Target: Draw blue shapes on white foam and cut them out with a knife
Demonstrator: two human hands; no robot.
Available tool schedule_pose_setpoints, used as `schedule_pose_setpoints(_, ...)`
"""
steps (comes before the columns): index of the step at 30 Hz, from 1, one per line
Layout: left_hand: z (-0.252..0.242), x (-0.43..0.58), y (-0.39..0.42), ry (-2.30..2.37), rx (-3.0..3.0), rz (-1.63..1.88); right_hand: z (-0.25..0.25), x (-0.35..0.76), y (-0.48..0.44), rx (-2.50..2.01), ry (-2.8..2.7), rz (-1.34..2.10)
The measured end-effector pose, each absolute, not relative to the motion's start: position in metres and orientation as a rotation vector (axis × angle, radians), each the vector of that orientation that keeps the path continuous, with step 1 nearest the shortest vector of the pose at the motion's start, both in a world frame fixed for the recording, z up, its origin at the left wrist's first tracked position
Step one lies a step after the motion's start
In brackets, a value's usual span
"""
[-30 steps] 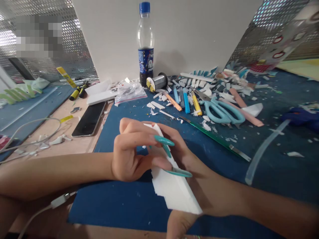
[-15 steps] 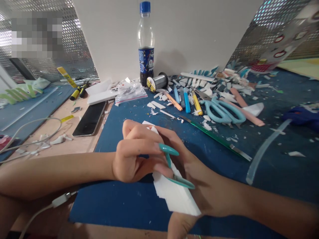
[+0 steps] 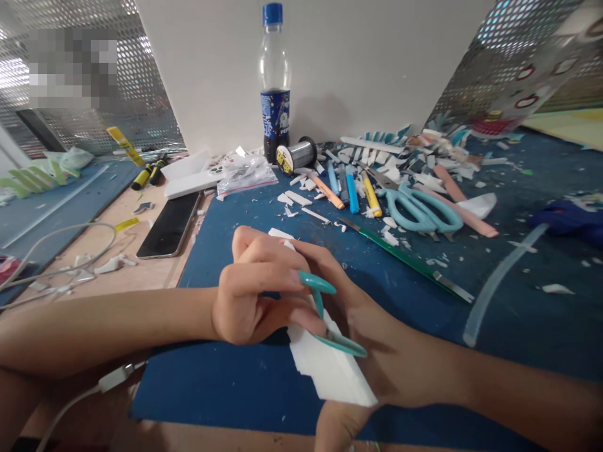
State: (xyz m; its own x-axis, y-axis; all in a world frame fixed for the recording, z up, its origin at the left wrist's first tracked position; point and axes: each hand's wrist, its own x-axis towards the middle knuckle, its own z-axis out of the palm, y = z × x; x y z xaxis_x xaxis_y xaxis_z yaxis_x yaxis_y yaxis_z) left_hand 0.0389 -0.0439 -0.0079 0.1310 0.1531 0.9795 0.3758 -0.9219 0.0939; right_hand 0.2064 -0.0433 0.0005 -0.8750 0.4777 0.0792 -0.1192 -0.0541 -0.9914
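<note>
There are two bare hands, one left hand (image 3: 257, 285) and one right hand (image 3: 381, 348), with three teal fingernails (image 3: 318, 282) in sight. I count one white piece (image 3: 332, 376), one Pepsi bottle (image 3: 274, 113), one wire spool (image 3: 305, 154), one pair of scissors (image 3: 424, 222), one smartphone (image 3: 169, 226), one zip bag (image 3: 249, 178), one USB plug (image 3: 112, 379), one green-handled tool (image 3: 400, 253), one glue stick (image 3: 494, 281), two pink sticks (image 3: 481, 226) and at least five pens (image 3: 352, 189). White scraps (image 3: 298, 198) are too many to count.
</note>
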Motion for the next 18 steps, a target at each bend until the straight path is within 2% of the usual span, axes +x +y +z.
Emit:
schedule_pose_setpoints(6, -0.004, 0.037, -0.044, -0.514, -2.301, -1.904, 0.005, 0.205, -0.04, -0.376, -1.825, 1.965)
schedule_pose_setpoints(15, 0.003, 0.029, -0.043, -0.488, -2.509, -1.654, 0.01, 0.2, -0.039, -0.292, -1.849, 1.99)
schedule_pose_setpoints(18, -0.002, 0.035, -0.043, -0.493, -2.382, -1.833, 0.009, 0.201, -0.038, -0.296, -1.818, 1.995)
